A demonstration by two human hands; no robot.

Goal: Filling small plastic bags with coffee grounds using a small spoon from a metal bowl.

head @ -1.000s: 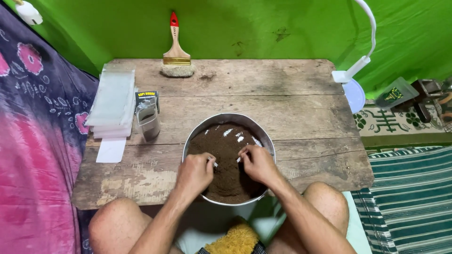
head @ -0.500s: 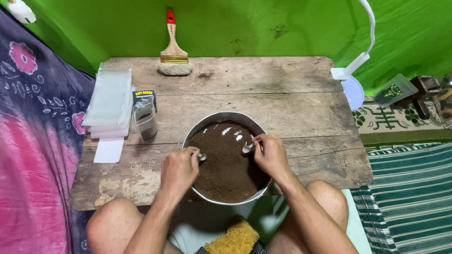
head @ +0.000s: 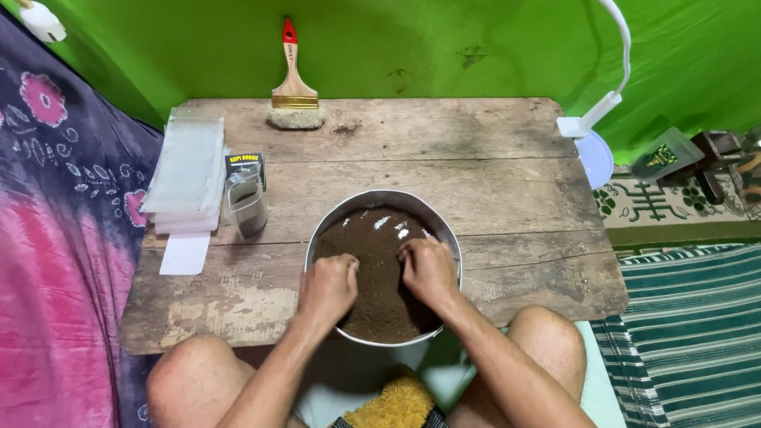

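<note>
A round metal bowl (head: pixel 380 195) full of dark brown powder (head: pixel 371 236) stands at the near edge of a worn wooden table (head: pixel 476 158). Both of my hands are down in the powder, close together near the bowl's middle. My left hand (head: pixel 329 287) is curled into a fist on the left side, and my right hand (head: pixel 428 271) is curled on the right side. Each grips a small spoon, and both spoons are now hidden under the fingers and powder. A few white specks lie on the powder at the far side.
A stack of clear plastic bags (head: pixel 189 162) and a small standing pouch (head: pixel 247 204) sit at the table's left, with a white slip (head: pixel 186 254) below them. A red-handled brush (head: pixel 295 95) lies at the back edge. A white clip lamp (head: pixel 590 139) is at the right.
My hands were spread apart with small spoons lifted at the bowl's sides half a second ago. They have come back together and dug down into the powder.
</note>
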